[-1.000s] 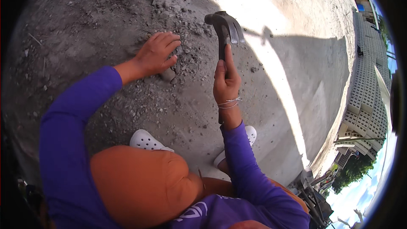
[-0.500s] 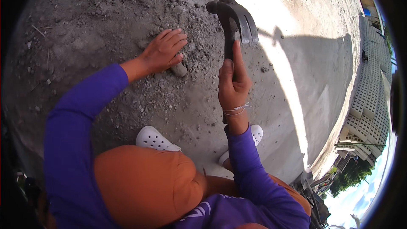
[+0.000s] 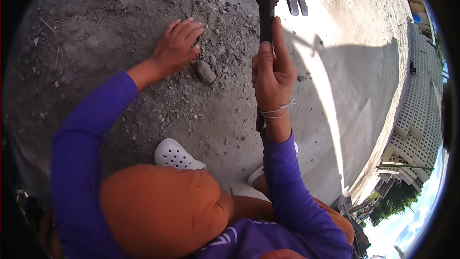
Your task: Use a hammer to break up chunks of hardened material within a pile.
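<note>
A claw hammer (image 3: 267, 21) with a dark head and dark handle stands almost upright in my right hand (image 3: 275, 74). The fingers wrap its handle, with the thumb and index finger laid along it toward the head. My left hand (image 3: 175, 48) is over the loose rubble, fingers stretched out; its palm side is hidden. Just beside it, nearer to me, lies a rounded grey stone (image 3: 205, 72). Gravel (image 3: 225, 33) and small broken pieces surround both.
My feet in white clogs (image 3: 177, 154) are on the dusty ground below the rubble. Sunlight crosses the concrete floor (image 3: 354, 81) at right. Stacked hollow blocks (image 3: 416, 110) stand along the far right, with dark equipment (image 3: 352, 211) at the lower right.
The hammer has gone up and slightly right in my right hand. My left hand has shifted left and a little farther away, leaving more of the stone uncovered.
</note>
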A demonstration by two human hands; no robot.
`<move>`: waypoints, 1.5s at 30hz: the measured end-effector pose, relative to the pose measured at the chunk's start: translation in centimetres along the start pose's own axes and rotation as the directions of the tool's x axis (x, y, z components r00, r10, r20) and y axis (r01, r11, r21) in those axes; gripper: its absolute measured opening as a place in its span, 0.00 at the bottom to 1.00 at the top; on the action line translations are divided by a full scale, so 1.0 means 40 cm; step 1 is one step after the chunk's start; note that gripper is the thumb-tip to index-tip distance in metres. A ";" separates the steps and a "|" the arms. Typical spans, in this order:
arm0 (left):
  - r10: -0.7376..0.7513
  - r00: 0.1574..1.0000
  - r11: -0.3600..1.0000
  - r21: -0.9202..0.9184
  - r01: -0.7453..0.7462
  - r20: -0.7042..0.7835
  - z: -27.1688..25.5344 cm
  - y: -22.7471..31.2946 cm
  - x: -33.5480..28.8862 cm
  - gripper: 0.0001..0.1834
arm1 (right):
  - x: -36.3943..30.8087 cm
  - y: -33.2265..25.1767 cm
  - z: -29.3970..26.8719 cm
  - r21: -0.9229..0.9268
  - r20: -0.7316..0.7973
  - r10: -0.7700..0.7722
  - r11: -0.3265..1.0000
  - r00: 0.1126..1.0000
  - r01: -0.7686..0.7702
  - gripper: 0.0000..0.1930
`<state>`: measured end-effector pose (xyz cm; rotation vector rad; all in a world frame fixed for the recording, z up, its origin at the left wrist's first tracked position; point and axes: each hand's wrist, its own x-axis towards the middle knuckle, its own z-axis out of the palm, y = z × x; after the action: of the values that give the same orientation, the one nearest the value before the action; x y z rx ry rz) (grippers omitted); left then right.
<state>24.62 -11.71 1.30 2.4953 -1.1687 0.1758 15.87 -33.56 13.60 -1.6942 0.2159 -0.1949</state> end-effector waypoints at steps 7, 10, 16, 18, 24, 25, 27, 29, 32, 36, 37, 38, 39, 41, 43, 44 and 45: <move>-0.054 0.998 0.994 0.094 0.056 -0.031 -0.032 -0.041 0.062 0.26 | 0.001 0.221 0.031 -0.509 0.100 -0.080 0.852 0.992 0.120 0.24; -0.045 0.999 0.977 0.212 0.039 0.023 -0.014 -0.072 0.120 0.29 | -0.021 0.281 0.017 -0.475 0.110 0.008 0.879 0.994 0.046 0.25; -0.113 0.979 0.989 0.117 0.094 0.167 0.044 -0.013 0.121 0.33 | -0.115 0.214 -0.023 -0.018 -0.008 0.386 0.922 0.922 -0.386 0.25; -0.186 0.957 0.980 -0.026 0.196 0.222 0.050 0.068 0.126 0.32 | -0.119 0.182 -0.050 -0.004 -0.027 0.404 0.914 0.914 -0.405 0.25; -0.172 0.969 0.930 -0.296 0.220 0.179 0.070 0.215 0.084 0.28 | -0.093 0.021 -0.098 0.028 -0.086 0.360 0.933 0.929 -0.359 0.26; -0.138 0.987 0.949 -0.273 0.157 0.087 0.066 0.212 0.076 0.27 | -0.097 -0.018 -0.096 0.018 -0.100 0.284 0.959 0.954 -0.284 0.27; -0.151 0.988 0.965 -0.213 0.152 0.020 0.060 0.147 0.081 0.26 | -0.106 -0.047 -0.098 0.004 -0.132 0.216 0.976 0.967 -0.217 0.28; -0.172 0.984 0.977 -0.136 0.164 -0.052 0.045 0.060 0.072 0.25 | -0.110 -0.049 -0.084 -0.132 -0.112 -0.084 0.989 0.990 0.069 0.28; -0.316 0.943 0.936 -0.194 0.293 -0.102 0.044 0.005 0.072 0.23 | -0.101 0.077 -0.054 -0.403 -0.060 -0.439 0.832 0.896 0.380 0.27; -0.306 0.942 0.947 -0.149 0.286 -0.140 0.062 0.020 0.068 0.22 | -0.120 0.244 -0.034 -0.445 0.065 0.045 0.895 0.997 -0.011 0.23; -0.308 0.942 0.947 -0.134 0.291 -0.134 0.070 0.024 0.067 0.22 | -0.114 0.261 -0.033 -0.423 0.050 -0.028 0.905 0.998 0.047 0.24; -0.314 0.939 0.946 -0.128 0.298 -0.137 0.076 0.018 0.074 0.22 | -0.109 0.275 -0.045 -0.418 0.059 -0.031 0.907 0.998 0.053 0.24; -0.287 0.946 0.953 -0.145 0.266 -0.150 0.072 0.025 0.073 0.22 | -0.110 0.244 -0.055 -0.319 0.042 0.054 0.947 0.998 -0.038 0.24; -0.266 0.952 0.955 -0.174 0.239 -0.149 0.063 0.034 0.051 0.22 | -0.121 0.179 -0.057 -0.196 0.011 0.039 0.980 0.999 -0.036 0.25; -0.266 0.950 0.945 -0.240 0.223 -0.164 0.048 0.011 0.042 0.22 | -0.108 0.091 -0.054 -0.109 -0.011 -0.047 0.993 0.999 0.046 0.26; -0.278 0.946 0.938 -0.257 0.231 -0.165 0.041 0.009 0.032 0.23 | -0.102 0.065 -0.048 -0.108 -0.012 -0.037 0.994 0.999 0.036 0.26; -0.276 0.947 0.939 -0.255 0.230 -0.163 0.040 0.002 0.028 0.23 | -0.088 0.043 -0.039 -0.094 -0.029 -0.163 0.983 0.986 0.160 0.27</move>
<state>25.20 -13.18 0.17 2.3306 -0.7329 0.1970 12.04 -34.40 12.08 -1.8016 0.1158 -0.3414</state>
